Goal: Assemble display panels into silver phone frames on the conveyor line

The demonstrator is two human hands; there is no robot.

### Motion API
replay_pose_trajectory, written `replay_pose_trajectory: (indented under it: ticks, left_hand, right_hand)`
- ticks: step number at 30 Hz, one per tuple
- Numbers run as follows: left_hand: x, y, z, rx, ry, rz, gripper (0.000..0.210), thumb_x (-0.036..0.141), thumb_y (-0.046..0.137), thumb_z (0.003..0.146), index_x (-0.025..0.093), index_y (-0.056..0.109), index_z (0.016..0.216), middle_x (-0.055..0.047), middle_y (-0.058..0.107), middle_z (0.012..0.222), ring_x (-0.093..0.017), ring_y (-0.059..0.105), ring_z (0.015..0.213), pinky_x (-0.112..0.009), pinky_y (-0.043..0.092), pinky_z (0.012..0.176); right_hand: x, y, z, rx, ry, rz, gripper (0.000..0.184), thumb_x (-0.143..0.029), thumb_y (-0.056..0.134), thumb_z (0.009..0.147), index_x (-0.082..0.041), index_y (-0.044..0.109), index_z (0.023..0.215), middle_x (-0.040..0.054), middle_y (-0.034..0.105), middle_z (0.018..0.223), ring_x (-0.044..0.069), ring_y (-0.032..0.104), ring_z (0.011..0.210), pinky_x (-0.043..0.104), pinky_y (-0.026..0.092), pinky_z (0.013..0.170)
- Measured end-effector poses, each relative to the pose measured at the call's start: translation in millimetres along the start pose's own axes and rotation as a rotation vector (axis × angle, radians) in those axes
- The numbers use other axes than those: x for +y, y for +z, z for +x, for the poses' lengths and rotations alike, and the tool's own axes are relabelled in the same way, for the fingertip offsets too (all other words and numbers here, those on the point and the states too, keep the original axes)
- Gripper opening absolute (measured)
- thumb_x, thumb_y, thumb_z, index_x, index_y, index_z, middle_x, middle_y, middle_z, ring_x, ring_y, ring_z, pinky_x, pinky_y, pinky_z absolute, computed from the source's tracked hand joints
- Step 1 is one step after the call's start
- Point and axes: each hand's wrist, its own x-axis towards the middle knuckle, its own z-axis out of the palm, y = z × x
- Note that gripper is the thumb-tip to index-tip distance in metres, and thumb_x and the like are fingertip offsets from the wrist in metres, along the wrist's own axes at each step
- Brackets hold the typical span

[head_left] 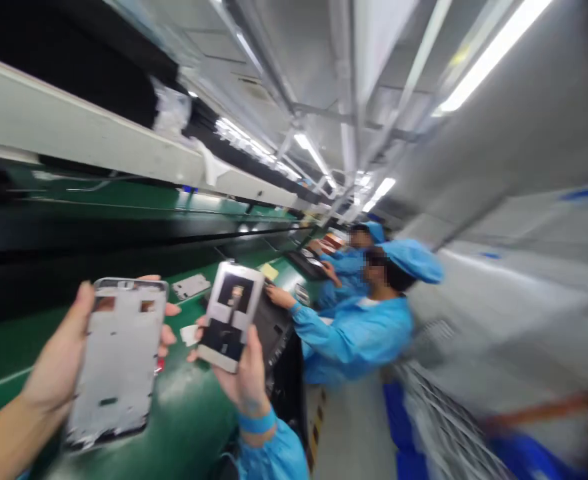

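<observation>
My left hand (57,363) is closed around a bare phone frame (117,360), a pale grey plate with dark edges and small cutouts near its top. Its fingertips show past the frame's right edge. In my right hand (247,373), which wears a blue wristband, is a white phone part (230,317) with black and grey areas on the face towards me. Thumb and fingers grip it by both long sides, tilted above the green bench. Behind and between the two parts, another flat grey phone frame (191,287) lies on the bench, with a small white piece (189,335) near my right fingertips.
The green bench (184,407) runs away along a conveyor (74,233) on the left. A black tray (273,327) sits right of my right hand. A co-worker in blue (359,327) reaches to it, another person (347,263) beyond. Wire racking (444,413) stands at right.
</observation>
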Motion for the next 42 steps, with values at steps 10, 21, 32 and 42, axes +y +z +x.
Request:
replay_pose_trajectory:
  ticks: [10, 21, 32, 42]
  left_hand:
    - [-12.0, 6.5, 4.0, -0.211, 0.137, -0.246, 0.062, 0.070, 0.051, 0.102, 0.019, 0.063, 0.136, -0.015, 0.079, 0.114, -0.027, 0.080, 0.086, -0.037, 0.063, 0.074]
    - [-9.2, -0.6, 16.8, 0.130, 0.396, 0.071, 0.076, 0.073, 0.059, 0.097, 0.023, 0.045, 0.152, -0.009, 0.076, 0.118, -0.027, 0.079, 0.094, -0.044, 0.067, 0.086]
    - [-0.5, -10.0, 11.2, -0.011, 0.518, 0.295, 0.058, 0.062, 0.066, 0.099, 0.030, 0.051, 0.145, -0.009, 0.070, 0.130, -0.029, 0.076, 0.108, -0.040, 0.068, 0.085]
    - [4.0, -26.2, 22.4, -0.183, 0.540, 0.609, 0.049, 0.039, 0.085, 0.090, 0.023, 0.062, 0.130, -0.009, 0.071, 0.118, -0.021, 0.078, 0.091, -0.025, 0.066, 0.069]
  right_hand:
    - [-24.2, -31.4, -23.1, -0.216, -0.405, -0.526, 0.058, -0.075, 0.059, 0.094, -0.043, 0.066, 0.142, 0.0167, 0.074, 0.124, 0.038, 0.079, 0.097, 0.051, 0.068, 0.068]
    - [-12.3, -23.2, -33.9, -0.215, -0.491, -0.892, 0.064, -0.056, 0.075, 0.096, -0.037, 0.060, 0.154, 0.0176, 0.064, 0.138, 0.038, 0.070, 0.122, 0.060, 0.064, 0.094]
    - [-8.3, -1.5, -27.5, -0.254, -0.471, -0.894, 0.065, -0.058, 0.077, 0.093, -0.034, 0.063, 0.152, 0.0149, 0.068, 0.133, 0.036, 0.071, 0.120, 0.059, 0.063, 0.100]
    - [31.6, 23.9, -16.3, -0.203, -0.450, -0.617, 0.071, -0.060, 0.074, 0.096, -0.035, 0.053, 0.159, 0.0125, 0.064, 0.127, 0.027, 0.074, 0.109, 0.041, 0.069, 0.087]
